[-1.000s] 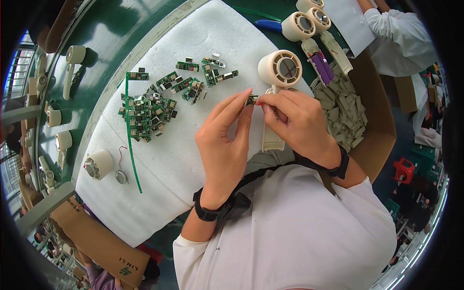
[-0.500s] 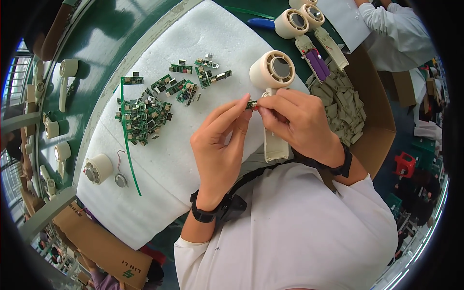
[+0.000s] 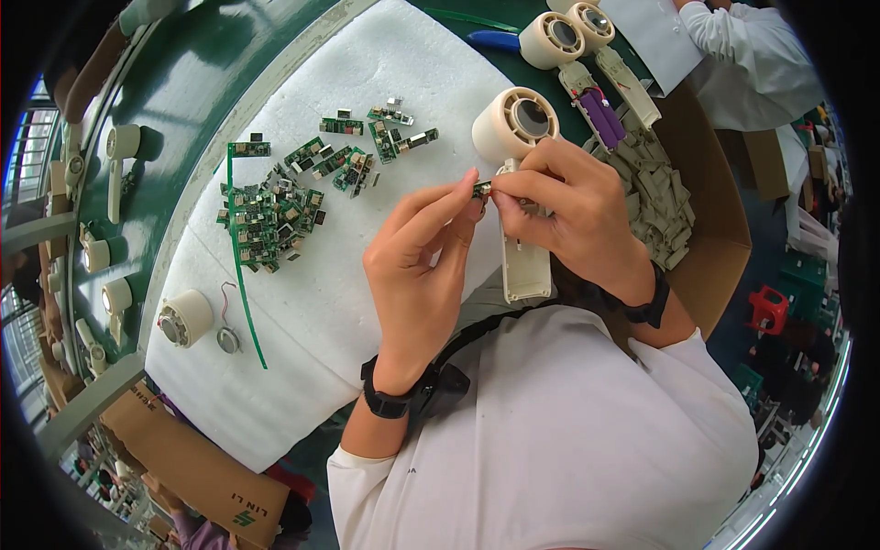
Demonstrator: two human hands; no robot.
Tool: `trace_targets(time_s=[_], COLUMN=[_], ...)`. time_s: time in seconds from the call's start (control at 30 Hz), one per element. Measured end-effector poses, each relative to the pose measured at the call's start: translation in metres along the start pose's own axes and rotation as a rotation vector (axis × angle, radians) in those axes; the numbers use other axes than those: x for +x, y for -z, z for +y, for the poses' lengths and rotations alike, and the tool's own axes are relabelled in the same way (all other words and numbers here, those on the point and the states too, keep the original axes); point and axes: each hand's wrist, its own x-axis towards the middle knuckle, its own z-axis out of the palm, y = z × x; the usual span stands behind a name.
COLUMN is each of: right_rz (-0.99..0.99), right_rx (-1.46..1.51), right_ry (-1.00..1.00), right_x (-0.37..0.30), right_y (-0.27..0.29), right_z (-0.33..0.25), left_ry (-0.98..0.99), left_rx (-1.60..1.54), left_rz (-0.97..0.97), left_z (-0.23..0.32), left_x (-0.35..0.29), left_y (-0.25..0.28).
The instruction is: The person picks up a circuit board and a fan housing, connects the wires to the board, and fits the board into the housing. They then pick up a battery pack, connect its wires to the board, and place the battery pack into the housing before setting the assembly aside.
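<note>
A small green circuit board (image 3: 481, 190) is pinched between the thumb and fingers of my left hand (image 3: 420, 252). My right hand (image 3: 579, 203) is closed, its fingertips meeting the board's right end; whatever they pinch is too small to make out. Beneath my right hand lies a cream handheld-fan body, its round motor head (image 3: 515, 124) beyond the fingers and its open handle shell (image 3: 526, 271) nearer me. My right hand covers the middle of that handle. To the left, a pile of similar circuit boards (image 3: 273, 220) rests on the white foam sheet (image 3: 339, 307).
A green strip (image 3: 243, 275) crosses the pile's left side. Near it are a cream fan head (image 3: 186, 318) and a wired round motor (image 3: 227, 340). At right, a cardboard box (image 3: 720, 247) holds cream shells (image 3: 655, 197). Beyond stands a fan with a purple battery (image 3: 602, 121).
My right hand has risen slightly, its fingers bunched closer at the board. The red bit seen by its fingertips is now hidden. My left hand stays nearly in place with the board.
</note>
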Motion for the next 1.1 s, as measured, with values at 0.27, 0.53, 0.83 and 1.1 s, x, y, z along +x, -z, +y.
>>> trace_targets(time_s=[0.27,0.53,0.83,1.1], right_rz=[0.011,-0.02,-0.272,-0.215], right_rx=[0.129,0.27,0.202,0.022], right_ry=[-0.157,-0.309,-0.053,0.267], right_x=[0.002,0.001,0.004,0.006], right_y=[-0.001,-0.001,0.036,0.023], right_z=[-0.006,-0.009,-0.001,0.009], left_ry=[-0.295,-0.337,0.176,0.217], left_rx=[0.359,0.463,-0.123,-0.132], left_rz=[0.117,0.224,0.112,0.099], left_z=[-0.006,-0.008,0.003,0.005], left_x=[-0.002,-0.002,0.005,0.006], left_y=[-0.017,-0.028,-0.01,-0.009])
